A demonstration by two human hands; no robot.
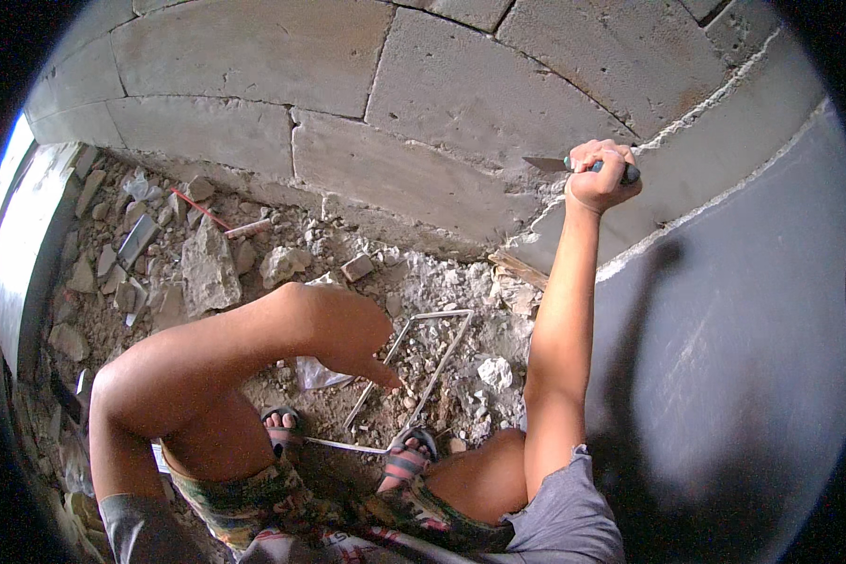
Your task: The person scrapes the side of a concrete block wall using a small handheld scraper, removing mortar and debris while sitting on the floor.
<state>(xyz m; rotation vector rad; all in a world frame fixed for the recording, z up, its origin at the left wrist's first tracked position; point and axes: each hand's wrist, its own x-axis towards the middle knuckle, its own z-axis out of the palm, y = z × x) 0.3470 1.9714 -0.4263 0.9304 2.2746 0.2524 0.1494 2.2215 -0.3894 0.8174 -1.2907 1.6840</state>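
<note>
My right hand [603, 174] is raised against the block wall [461, 103], closed round the dark handle of a knife [547, 164]. The pointed blade sticks out to the left, close to the wall near the corner joint. My left hand [350, 331] hangs over the rubble in front of my knees, bent at the wrist. One finger of it stretches downward; the other fingers are mostly hidden. Nothing shows in that hand. Beneath it, a thin white rectangular frame [445, 362] lies on the ground.
Broken stones [209, 268] and rubble cover the floor along the wall. A red stick [197, 208], a wood piece [519, 268] and a plastic bag [320, 373] lie among them. A smooth grey panel [733, 348] stands at right. My sandalled feet [406, 461] are below.
</note>
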